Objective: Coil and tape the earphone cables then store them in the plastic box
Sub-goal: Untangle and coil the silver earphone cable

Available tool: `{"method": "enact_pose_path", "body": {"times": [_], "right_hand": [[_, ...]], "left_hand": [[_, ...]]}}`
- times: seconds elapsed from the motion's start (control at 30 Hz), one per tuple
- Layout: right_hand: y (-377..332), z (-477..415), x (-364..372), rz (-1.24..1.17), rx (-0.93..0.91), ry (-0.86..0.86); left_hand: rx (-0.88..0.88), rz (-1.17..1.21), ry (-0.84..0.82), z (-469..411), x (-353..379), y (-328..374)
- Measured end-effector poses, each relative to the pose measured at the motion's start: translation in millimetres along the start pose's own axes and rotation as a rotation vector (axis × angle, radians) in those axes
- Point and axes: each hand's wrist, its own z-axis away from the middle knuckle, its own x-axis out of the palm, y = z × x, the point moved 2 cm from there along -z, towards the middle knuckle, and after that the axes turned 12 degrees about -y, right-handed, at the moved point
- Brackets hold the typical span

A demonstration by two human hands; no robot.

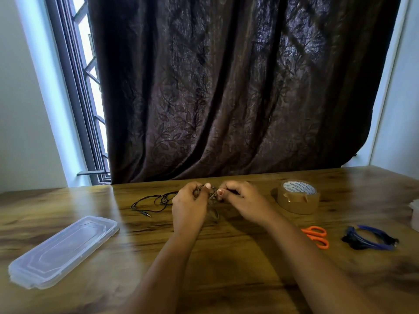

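Left hand (189,201) curled round coiled earphone cable (213,196), right hand (243,198) pinching same coil, over worktop (226,257) centre. Second black cable (154,200) loose just left of hands. Plastic box (63,250) flat, well left. Tape roll (298,197), scissors (316,236), blue cable bundle (369,240) to right.

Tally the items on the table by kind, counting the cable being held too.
Cables: 3 (black cable, held cable, blue bundle)
Tape roll: 1
Scissors: 1
Plastic box: 1
Cut-off container, right edge: 1
Total: 7
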Motion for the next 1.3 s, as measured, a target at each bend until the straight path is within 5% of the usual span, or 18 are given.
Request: {"method": "enact_pose_path", "body": {"times": [0.17,0.27,0.43,0.63,0.9,1.3], "right_hand": [[-8,7,0,-0.292,0.043,-0.283],[-9,11,-4,-0.373,0.073,-0.31],[-7,10,-10,-0.673,0.087,-0.087],[7,9,-13,-0.76,0.156,0.234],[16,11,-11,-0.461,0.2,0.22],[-7,3,0,-0.065,0.075,0.232]], "left_hand": [[-0.145,0.084,0.037,1,1,-5],[-0.198,0.191,0.048,3,2,-3],[-0.234,0.545,-0.065,1,4,-2],[-0.236,0.902,-0.155,2,11,14],[-0.234,1.234,-0.117,1,6,11],[-0.156,1.175,-0.255,1,6,14]]}}
